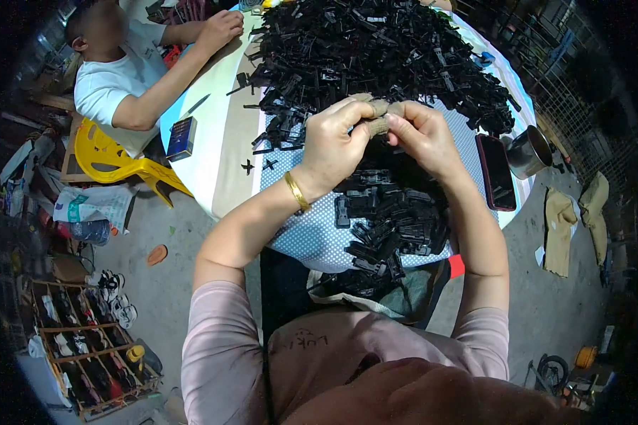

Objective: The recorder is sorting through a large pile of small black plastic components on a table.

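My left hand (337,145) and my right hand (427,138) meet above the near part of the round table, both with their fingers closed in a pinch. Tan cloth coverings (377,126) show at the fingertips where the hands come together. Anything held between them is hidden, though a bit of black shows by the right fingertips. Below the hands lies a loose group of small black plastic parts (397,219). Beyond them rises a large heap of similar black parts (376,49). Their exact kind is too small to tell.
A phone (496,173) and a metal cup (529,152) stand at the right edge of the table (234,127). At left are a dark box (182,137) and a yellow plastic chair (113,152), where another person (131,67) sits. A shoe rack (85,347) stands lower left.
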Tool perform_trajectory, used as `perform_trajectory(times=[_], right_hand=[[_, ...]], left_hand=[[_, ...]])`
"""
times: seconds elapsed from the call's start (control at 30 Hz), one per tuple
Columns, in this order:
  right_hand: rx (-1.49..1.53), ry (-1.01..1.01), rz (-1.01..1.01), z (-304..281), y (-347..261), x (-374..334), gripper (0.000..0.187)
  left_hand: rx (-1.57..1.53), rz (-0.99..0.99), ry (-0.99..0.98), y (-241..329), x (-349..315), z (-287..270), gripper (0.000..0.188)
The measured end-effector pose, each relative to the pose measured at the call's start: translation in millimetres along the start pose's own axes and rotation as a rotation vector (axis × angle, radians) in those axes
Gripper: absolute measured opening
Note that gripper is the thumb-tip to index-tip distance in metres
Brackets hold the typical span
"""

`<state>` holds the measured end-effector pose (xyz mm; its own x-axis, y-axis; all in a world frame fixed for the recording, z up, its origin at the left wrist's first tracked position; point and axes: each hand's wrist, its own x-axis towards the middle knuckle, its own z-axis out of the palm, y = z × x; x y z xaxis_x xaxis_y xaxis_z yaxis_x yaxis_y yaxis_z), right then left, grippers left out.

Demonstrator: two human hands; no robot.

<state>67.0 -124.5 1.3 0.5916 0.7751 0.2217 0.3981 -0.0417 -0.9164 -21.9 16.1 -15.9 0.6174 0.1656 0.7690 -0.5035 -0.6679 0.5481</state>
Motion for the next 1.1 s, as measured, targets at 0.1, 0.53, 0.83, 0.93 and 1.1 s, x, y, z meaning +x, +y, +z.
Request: perform_trajectory(times=[0.1,0.53,0.83,0.93,1.1], right_hand=[[0.025,-0.049,-0.097,-17,3,7,0.017],[-0.862,-0.145,-0.189,-52,63,28,0.026],[-0.281,0.006,-0.191,-47,47,26,0.021],[-0.247,0.027,-0.109,-38,25,20,0.020],[-0.285,0.023,-0.190,-33,12,11,0.023]], left_hand=[[-0.143,-0.163,-0.071,6,3,2,0.024],[-0.325,-0.023,-0.707,11,0,6,0.029],[-0.521,-0.450,-0.176,-20,4,10,0.041],[-0.374,-0.354,-0.206,-14,3,16,0.056],[-0.438,-0.364,-0.271,-17,2,21,0.054]])
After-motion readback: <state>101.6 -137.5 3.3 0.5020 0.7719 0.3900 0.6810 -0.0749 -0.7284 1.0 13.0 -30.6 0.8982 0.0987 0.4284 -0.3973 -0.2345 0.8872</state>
